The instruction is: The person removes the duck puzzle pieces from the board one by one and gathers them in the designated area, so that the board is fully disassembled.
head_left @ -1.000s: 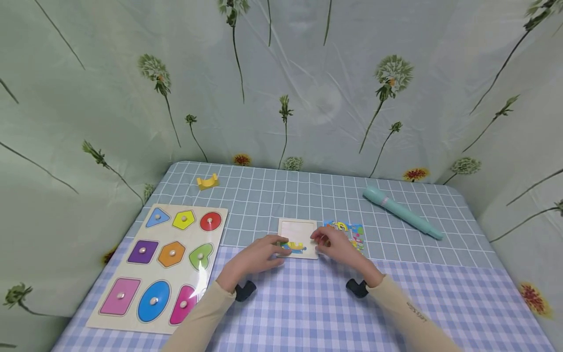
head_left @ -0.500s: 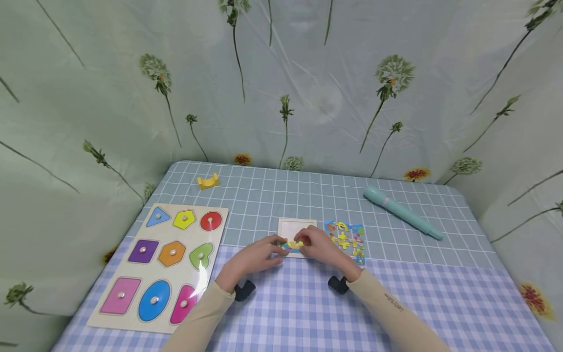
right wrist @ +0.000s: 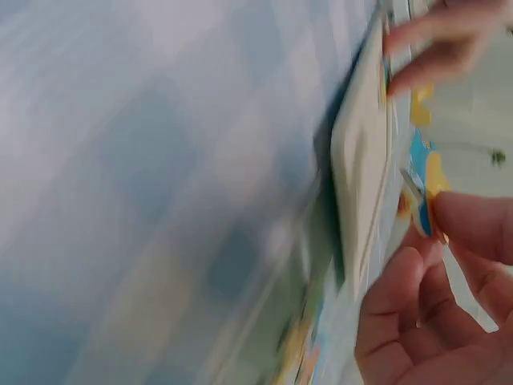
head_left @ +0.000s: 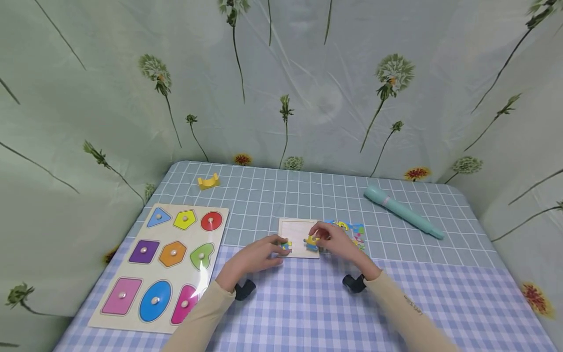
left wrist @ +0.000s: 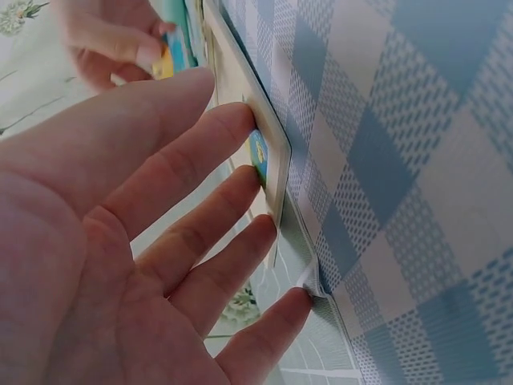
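Note:
A small square wooden puzzle tray (head_left: 299, 228) lies in the middle of the table. At its lower left corner sits a blue and yellow jigsaw piece (head_left: 287, 246), touched by the spread fingers of my left hand (head_left: 259, 256). The left wrist view shows these fingers nearly straight, tips along the tray's edge. Over the tray's right side my right hand (head_left: 336, 240) pinches another blue and yellow jigsaw piece (right wrist: 434, 175) between thumb and fingers, tilted above the tray in the right wrist view.
Right of the tray lies a colourful patch of jigsaw pieces (head_left: 358, 233), partly behind the right hand. A large shape-peg board (head_left: 164, 271) covers the left side. Farther back are a yellow curved block (head_left: 208, 182) and a teal tube (head_left: 402, 211).
My right hand moved left onto the pieces in the tray, then drew back right with one of them lifted. The left hand stays at the tray's corner, beside the other piece.

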`<state>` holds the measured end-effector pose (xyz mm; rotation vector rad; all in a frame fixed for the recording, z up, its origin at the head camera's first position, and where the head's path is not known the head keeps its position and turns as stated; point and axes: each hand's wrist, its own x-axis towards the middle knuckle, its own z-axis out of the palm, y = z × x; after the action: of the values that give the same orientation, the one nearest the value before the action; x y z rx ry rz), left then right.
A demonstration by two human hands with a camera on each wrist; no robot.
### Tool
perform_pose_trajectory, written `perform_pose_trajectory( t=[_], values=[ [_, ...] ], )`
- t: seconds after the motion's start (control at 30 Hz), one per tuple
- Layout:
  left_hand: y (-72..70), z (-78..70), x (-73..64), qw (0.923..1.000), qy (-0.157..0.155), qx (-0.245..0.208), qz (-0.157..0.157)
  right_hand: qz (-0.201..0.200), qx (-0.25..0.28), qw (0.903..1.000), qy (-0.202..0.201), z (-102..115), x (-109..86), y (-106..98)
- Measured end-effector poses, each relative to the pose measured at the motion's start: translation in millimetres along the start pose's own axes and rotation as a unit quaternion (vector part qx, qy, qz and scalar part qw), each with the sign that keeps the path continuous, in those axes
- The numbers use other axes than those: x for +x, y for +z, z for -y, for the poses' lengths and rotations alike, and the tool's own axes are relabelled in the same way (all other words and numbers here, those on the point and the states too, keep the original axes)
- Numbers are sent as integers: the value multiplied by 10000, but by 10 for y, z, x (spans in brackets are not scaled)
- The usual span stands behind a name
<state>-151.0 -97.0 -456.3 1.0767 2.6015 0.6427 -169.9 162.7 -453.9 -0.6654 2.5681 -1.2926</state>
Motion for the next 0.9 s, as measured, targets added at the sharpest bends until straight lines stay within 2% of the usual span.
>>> perform_pose_trajectory(
  t=[0.23, 0.43, 0.67, 0.9],
  values=[
    [9, 7, -6, 10000, 28, -12, 6, 36, -75, 9986, 521, -157, -277, -319],
    [11, -3, 1, 10000, 10, -70, 0, 114, -446, 9964, 707, -284, -415, -385],
    [20, 3, 2, 9999, -72, -121, -3, -80, -995, 9939, 470, -337, -462, -348],
    [24, -1, 2, 9999, 0, -60, -121, -146, -1460, 9887, 317, -335, -463, -290]
  ],
)
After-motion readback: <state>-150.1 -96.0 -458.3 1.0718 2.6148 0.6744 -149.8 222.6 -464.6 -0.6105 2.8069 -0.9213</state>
